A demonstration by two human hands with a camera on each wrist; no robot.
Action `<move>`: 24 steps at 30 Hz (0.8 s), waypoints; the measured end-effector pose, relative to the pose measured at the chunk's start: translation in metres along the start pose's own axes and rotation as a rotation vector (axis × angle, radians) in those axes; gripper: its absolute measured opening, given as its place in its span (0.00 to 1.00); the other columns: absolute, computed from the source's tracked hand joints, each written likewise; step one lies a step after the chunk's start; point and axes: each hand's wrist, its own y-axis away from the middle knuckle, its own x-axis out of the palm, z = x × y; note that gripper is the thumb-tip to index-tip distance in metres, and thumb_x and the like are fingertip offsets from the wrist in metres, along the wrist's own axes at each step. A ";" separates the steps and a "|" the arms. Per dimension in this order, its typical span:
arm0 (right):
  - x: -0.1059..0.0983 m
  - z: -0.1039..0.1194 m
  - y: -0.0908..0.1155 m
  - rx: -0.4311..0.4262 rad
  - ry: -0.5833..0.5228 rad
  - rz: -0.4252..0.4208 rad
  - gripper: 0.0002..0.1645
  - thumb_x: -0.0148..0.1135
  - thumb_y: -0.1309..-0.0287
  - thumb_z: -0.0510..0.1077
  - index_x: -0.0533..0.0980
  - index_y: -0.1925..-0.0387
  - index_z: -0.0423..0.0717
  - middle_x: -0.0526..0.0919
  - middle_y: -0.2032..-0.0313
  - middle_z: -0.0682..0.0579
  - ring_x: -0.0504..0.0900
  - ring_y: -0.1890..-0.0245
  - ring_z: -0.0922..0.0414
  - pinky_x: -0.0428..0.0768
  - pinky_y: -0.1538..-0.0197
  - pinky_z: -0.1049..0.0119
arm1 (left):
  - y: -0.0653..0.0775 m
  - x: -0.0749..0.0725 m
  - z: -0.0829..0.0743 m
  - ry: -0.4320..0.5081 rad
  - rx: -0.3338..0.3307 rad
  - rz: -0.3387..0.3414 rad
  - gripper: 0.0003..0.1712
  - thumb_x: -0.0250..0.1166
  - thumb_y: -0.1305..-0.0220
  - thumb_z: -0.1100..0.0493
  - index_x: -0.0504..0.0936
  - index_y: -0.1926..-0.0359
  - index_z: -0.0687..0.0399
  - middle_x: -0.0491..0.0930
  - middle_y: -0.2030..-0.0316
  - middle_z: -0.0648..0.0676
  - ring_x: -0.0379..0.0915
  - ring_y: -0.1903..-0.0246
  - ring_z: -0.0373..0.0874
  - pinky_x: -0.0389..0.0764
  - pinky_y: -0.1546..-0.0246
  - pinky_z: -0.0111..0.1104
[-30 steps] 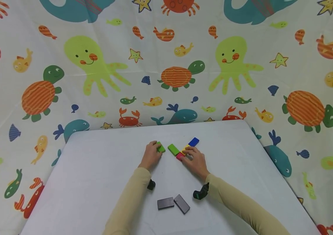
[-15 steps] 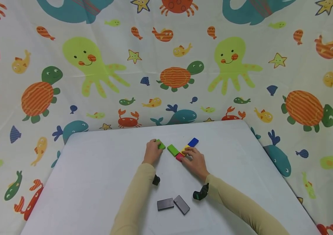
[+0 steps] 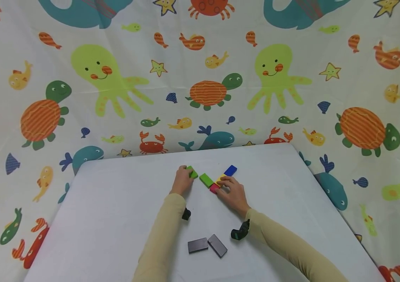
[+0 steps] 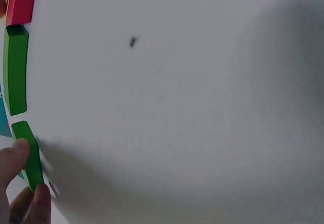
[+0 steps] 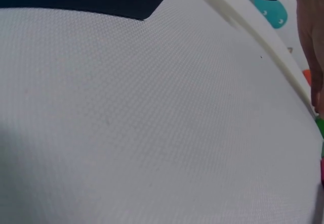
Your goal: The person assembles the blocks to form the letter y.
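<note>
My left hand (image 3: 182,180) pinches a loose green block (image 4: 29,159) between thumb and fingers. A narrow gap parts it from another green block (image 3: 206,180), which meets a red block (image 3: 214,188) at one end. My right hand (image 3: 233,193) has its thumb at the red block and a bent finger on the yellow block (image 3: 219,180). Beyond the yellow one, a blue block (image 3: 230,170) continues the line up and right. Red and yellow are partly covered by the right fingers. The right wrist view catches the left hand (image 5: 313,47) at its edge.
Two grey blocks (image 3: 198,245) (image 3: 217,246) lie near the front of the white table (image 3: 122,219), between the forearms. Each wrist carries a small black camera (image 3: 240,232). Behind the table's far edge hangs a cloth (image 3: 185,74) printed with sea animals.
My left hand has shifted slightly forward with its green block, its forearm swinging a little right. The right hand stays at the red and yellow blocks. The whole head view drifts slightly.
</note>
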 end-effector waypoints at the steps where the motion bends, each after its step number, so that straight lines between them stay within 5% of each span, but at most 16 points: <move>1: 0.000 0.000 0.000 0.000 -0.001 0.000 0.18 0.71 0.44 0.50 0.84 0.54 0.47 0.79 0.47 0.49 0.76 0.45 0.49 0.68 0.48 0.49 | 0.000 0.001 0.000 0.002 0.008 -0.019 0.19 0.66 0.39 0.69 0.81 0.46 0.68 0.67 0.39 0.71 0.65 0.39 0.63 0.68 0.39 0.48; 10: 0.001 0.002 0.000 -0.010 -0.005 -0.003 0.18 0.72 0.45 0.49 0.84 0.54 0.46 0.79 0.48 0.49 0.76 0.45 0.49 0.67 0.49 0.50 | 0.002 0.010 -0.001 0.044 0.019 -0.150 0.18 0.69 0.40 0.64 0.83 0.48 0.66 0.71 0.43 0.69 0.69 0.43 0.61 0.70 0.41 0.46; 24: 0.000 0.002 0.001 -0.009 -0.006 -0.013 0.18 0.72 0.45 0.50 0.84 0.54 0.46 0.79 0.48 0.49 0.76 0.45 0.49 0.68 0.50 0.50 | -0.002 0.011 -0.007 0.057 0.020 -0.122 0.16 0.66 0.37 0.65 0.83 0.49 0.68 0.73 0.44 0.69 0.69 0.42 0.60 0.69 0.39 0.46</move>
